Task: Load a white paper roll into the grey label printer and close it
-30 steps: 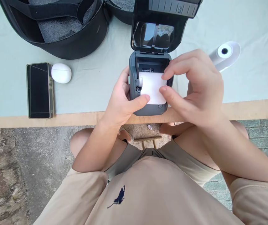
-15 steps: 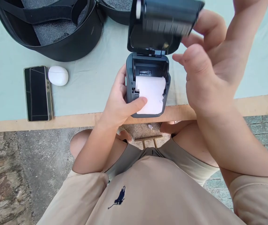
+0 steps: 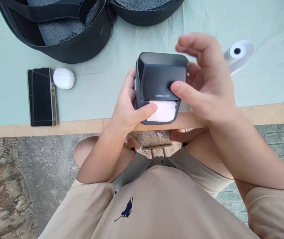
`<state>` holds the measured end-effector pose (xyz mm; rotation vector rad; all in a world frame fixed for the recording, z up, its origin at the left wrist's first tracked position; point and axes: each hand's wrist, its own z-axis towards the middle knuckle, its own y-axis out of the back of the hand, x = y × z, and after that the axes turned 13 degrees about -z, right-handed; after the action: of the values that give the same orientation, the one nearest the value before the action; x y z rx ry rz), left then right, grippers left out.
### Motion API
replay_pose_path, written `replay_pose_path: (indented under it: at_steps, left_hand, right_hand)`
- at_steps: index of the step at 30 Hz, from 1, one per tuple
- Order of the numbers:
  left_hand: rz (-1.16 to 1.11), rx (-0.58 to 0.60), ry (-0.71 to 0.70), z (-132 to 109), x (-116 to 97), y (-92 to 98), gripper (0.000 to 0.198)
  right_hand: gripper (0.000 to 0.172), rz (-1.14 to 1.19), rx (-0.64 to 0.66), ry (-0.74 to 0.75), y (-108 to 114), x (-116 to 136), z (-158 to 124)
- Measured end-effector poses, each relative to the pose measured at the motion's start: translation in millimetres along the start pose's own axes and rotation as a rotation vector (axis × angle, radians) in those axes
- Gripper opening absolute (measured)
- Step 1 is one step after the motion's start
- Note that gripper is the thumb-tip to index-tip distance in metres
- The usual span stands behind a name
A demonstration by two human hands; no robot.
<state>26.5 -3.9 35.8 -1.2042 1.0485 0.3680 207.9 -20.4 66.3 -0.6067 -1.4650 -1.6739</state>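
Observation:
A dark label printer (image 3: pixel 162 79) marked NIIMBOT sits at the table's front edge with its lid down. White paper (image 3: pixel 165 114) sticks out below the lid, its right edge torn. My left hand (image 3: pixel 129 109) is closed round the printer's left side, the thumb pressing on the paper. Over the printer's right side hovers my right hand (image 3: pixel 208 76), fingers spread and curved, the thumb tip by the lid's lower right. Whether that thumb touches the lid I cannot tell. Partly behind the right hand lies a white paper roll (image 3: pixel 237 53) with a loose end.
A black zip case (image 3: pixel 82 49) lies open at the back left, with grey foam inside and its other half (image 3: pixel 147 18) beside it. A smartphone (image 3: pixel 41 99) and a white oval case (image 3: pixel 64 78) lie at the left. The wooden table edge (image 3: pixel 92 126) runs along the front.
The printer's lid has swung down from raised to shut, covering the inside. My right hand has come down and left with it. The paper roll has come into view on the right.

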Motion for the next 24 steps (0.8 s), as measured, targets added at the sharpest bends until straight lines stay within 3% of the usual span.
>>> replay_pose_path:
  at_steps: [3, 5, 14, 20, 24]
  left_hand:
    - [-0.025, -0.012, 0.010, -2, -1, -4.9, 0.052]
    - [-0.020, -0.033, 0.016, -3, -2, -8.0, 0.045]
    - [-0.107, -0.006, 0.019, -1, -1, -10.7, 0.037]
    - [-0.071, -0.142, -0.023, 2, 0, -11.2, 0.043]
    - [-0.058, -0.138, -0.056, 4, 2, -8.2, 0.042]
  right_hand:
    - [0.051, 0.147, 0.156, -0.002, -2, 0, 0]
    - [0.052, 0.179, 0.180, 0.000, -2, 0, 1]
    - [0.051, 0.077, 0.160, 0.023, 0, 0, 0]
    - [0.049, 0.064, 0.025, 0.046, 0, -4, -2]
    - [0.049, 0.011, 0.064, 0.101, 5, 0, -3]
